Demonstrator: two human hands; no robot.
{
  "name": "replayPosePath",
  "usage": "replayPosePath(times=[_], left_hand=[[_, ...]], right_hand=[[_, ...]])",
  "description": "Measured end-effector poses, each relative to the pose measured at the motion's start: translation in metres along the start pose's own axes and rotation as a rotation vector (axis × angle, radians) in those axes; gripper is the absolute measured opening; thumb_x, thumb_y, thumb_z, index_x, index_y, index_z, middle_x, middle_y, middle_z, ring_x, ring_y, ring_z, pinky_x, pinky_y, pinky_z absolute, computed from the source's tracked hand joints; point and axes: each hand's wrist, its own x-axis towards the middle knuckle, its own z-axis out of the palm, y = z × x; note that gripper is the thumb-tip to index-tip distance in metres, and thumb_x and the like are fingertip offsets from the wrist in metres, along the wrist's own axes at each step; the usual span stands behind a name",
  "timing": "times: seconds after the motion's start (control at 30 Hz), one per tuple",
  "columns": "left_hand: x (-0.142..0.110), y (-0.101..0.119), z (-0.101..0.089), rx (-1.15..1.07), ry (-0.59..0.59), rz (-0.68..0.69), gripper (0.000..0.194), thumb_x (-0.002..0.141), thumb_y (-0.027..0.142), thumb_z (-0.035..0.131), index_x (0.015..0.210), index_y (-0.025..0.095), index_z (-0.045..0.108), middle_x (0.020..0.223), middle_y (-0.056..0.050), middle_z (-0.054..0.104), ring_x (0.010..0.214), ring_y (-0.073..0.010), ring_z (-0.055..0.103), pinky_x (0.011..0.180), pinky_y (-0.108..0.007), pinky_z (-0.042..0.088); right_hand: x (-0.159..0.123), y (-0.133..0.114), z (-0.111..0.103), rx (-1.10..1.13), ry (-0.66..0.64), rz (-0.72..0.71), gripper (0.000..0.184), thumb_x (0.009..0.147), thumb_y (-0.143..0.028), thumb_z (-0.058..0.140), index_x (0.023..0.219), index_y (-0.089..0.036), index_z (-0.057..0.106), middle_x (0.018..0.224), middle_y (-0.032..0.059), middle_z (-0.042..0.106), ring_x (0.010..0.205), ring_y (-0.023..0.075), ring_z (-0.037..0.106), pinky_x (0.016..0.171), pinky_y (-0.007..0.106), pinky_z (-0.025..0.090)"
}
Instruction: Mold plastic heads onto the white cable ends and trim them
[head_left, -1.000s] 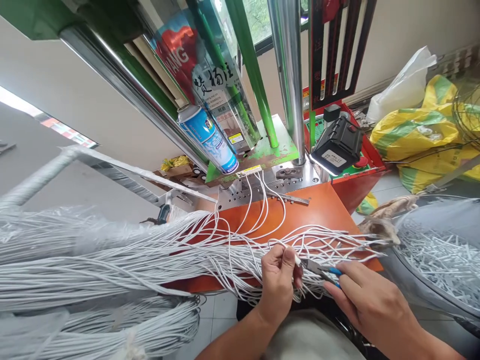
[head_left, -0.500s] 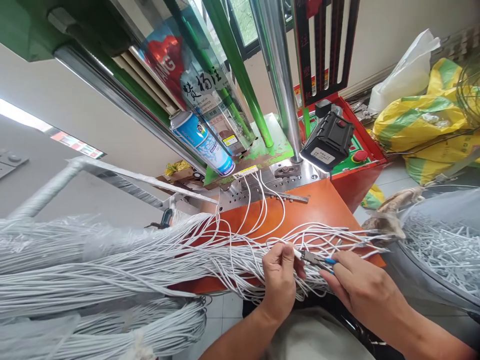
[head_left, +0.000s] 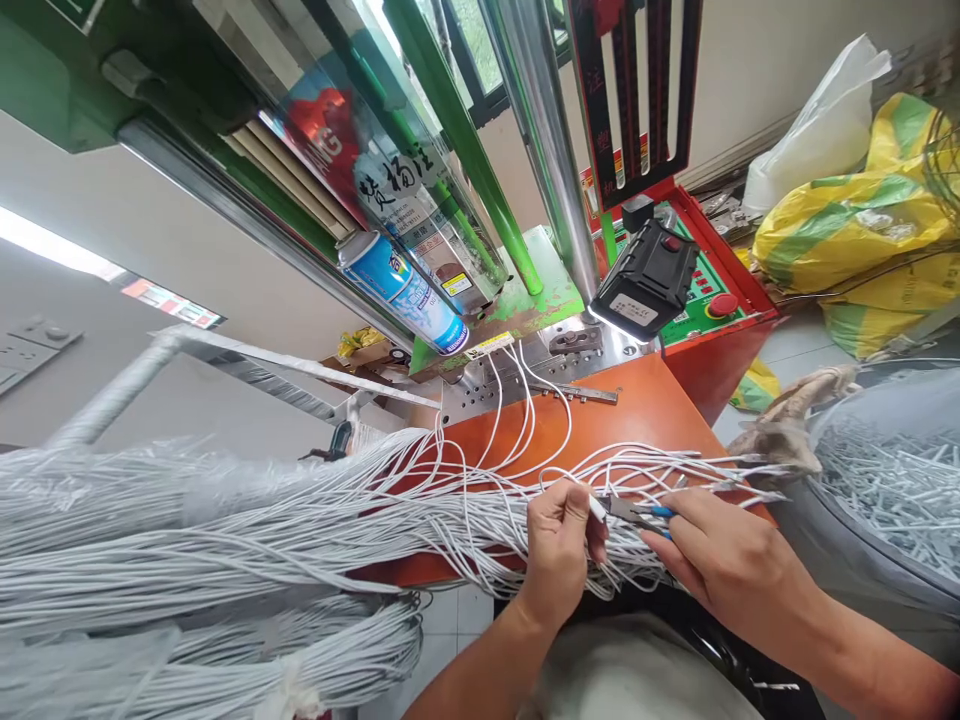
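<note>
With fingers of the left hand (head_left: 556, 540) clamped on a white cable end (head_left: 598, 509) at five o'clock in view, curls the right hand (head_left: 724, 550) palm-down around pliers (head_left: 631, 512) pointing toward nine, apparently touching it.

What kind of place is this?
Probably a small factory workshop: there's a green machine frame, a red control box with a big red button, and long bundles of white cables.
</note>
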Motion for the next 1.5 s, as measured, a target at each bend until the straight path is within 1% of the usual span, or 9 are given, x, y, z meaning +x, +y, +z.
replayPosePath(times=[0.1, 0.23, 0.37, 0.63, 0.8, 0.97, 1.2, 1.33, 1.5], left_hand=[[0.0, 0.0, 0.001, -0.014, 0.002, 0.004, 0.051, 0.104, 0.057, 0.058, 0.073, 0.016, 0.058, 0.06, 0.001, 0.059, 0.043, -0.0076, 0.052, 0.042, -0.018, 0.038], [0.001, 0.002, -0.002, -0.054, -0.048, 0.002, 0.052, 0.104, 0.056, 0.058, 0.071, 0.015, 0.059, 0.059, 0.001, 0.058, 0.041, -0.0068, 0.051, 0.04, -0.017, 0.037], [0.004, 0.001, -0.011, -0.124, -0.156, -0.056, 0.052, 0.102, 0.057, 0.061, 0.071, 0.016, 0.06, 0.057, 0.001, 0.057, 0.039, -0.0074, 0.049, 0.035, -0.017, 0.037], [0.004, -0.004, -0.022, -0.165, -0.189, -0.11, 0.051, 0.1, 0.059, 0.064, 0.073, 0.016, 0.062, 0.056, 0.0, 0.059, 0.039, -0.0086, 0.049, 0.033, -0.018, 0.037], [0.003, -0.004, -0.023, -0.199, -0.225, -0.107, 0.052, 0.1, 0.059, 0.064, 0.071, 0.016, 0.061, 0.055, 0.001, 0.058, 0.037, -0.0087, 0.049, 0.033, -0.018, 0.037], [0.004, -0.002, -0.026, -0.23, -0.296, -0.129, 0.052, 0.1, 0.058, 0.063, 0.071, 0.016, 0.06, 0.054, 0.001, 0.057, 0.036, -0.0086, 0.048, 0.032, -0.018, 0.038], [0.005, -0.003, -0.028, -0.247, -0.327, -0.139, 0.051, 0.1, 0.057, 0.064, 0.071, 0.015, 0.06, 0.054, 0.0, 0.059, 0.035, -0.0091, 0.05, 0.031, -0.018, 0.038], [0.007, -0.004, -0.027, -0.281, -0.322, -0.133, 0.051, 0.1, 0.058, 0.064, 0.071, 0.015, 0.06, 0.054, 0.0, 0.059, 0.035, -0.009, 0.05, 0.031, -0.018, 0.039], [0.005, -0.007, -0.026, -0.279, -0.303, -0.15, 0.052, 0.099, 0.059, 0.065, 0.071, 0.015, 0.061, 0.056, -0.001, 0.06, 0.036, -0.0089, 0.051, 0.033, -0.018, 0.04]], right_hand=[[0.0, 0.001, -0.003, -0.006, 0.006, -0.003, 0.036, 0.106, -0.022, 0.058, 0.071, -0.022, 0.051, 0.075, 0.0031, 0.057, 0.07, 0.0183, 0.055, 0.067, 0.035, 0.039], [0.009, 0.012, -0.007, -0.09, 0.024, -0.067, 0.024, 0.104, -0.025, 0.062, 0.081, -0.019, 0.06, 0.101, 0.0126, 0.07, 0.097, 0.0283, 0.065, 0.09, 0.043, 0.047], [0.02, 0.026, -0.011, -0.062, -0.03, -0.182, 0.016, 0.104, -0.026, 0.062, 0.091, -0.016, 0.065, 0.108, 0.0142, 0.069, 0.105, 0.0309, 0.065, 0.092, 0.045, 0.047], [0.03, 0.034, -0.018, -0.022, -0.117, -0.298, 0.029, 0.104, -0.025, 0.062, 0.075, -0.021, 0.056, 0.079, 0.0031, 0.056, 0.074, 0.0204, 0.052, 0.071, 0.037, 0.04], [0.034, 0.035, -0.017, -0.062, -0.069, -0.302, 0.029, 0.104, -0.027, 0.063, 0.077, -0.02, 0.057, 0.082, 0.005, 0.059, 0.078, 0.0214, 0.054, 0.073, 0.037, 0.039], [0.039, 0.043, -0.017, -0.002, -0.074, -0.337, 0.026, 0.104, -0.026, 0.062, 0.08, -0.019, 0.06, 0.1, 0.0099, 0.067, 0.089, 0.0229, 0.06, 0.079, 0.038, 0.043], [0.037, 0.043, -0.018, -0.027, -0.122, -0.386, 0.026, 0.102, -0.024, 0.066, 0.077, -0.02, 0.058, 0.076, 0.0028, 0.055, 0.071, 0.02, 0.051, 0.066, 0.037, 0.039], [0.033, 0.035, -0.017, -0.112, -0.025, -0.307, 0.018, 0.101, -0.029, 0.068, 0.091, -0.015, 0.065, 0.096, 0.0113, 0.068, 0.093, 0.0285, 0.063, 0.084, 0.046, 0.05], [0.025, 0.028, -0.012, -0.123, -0.006, -0.237, 0.011, 0.099, -0.026, 0.07, 0.096, -0.016, 0.067, 0.116, 0.0146, 0.07, 0.109, 0.034, 0.064, 0.099, 0.055, 0.05]])
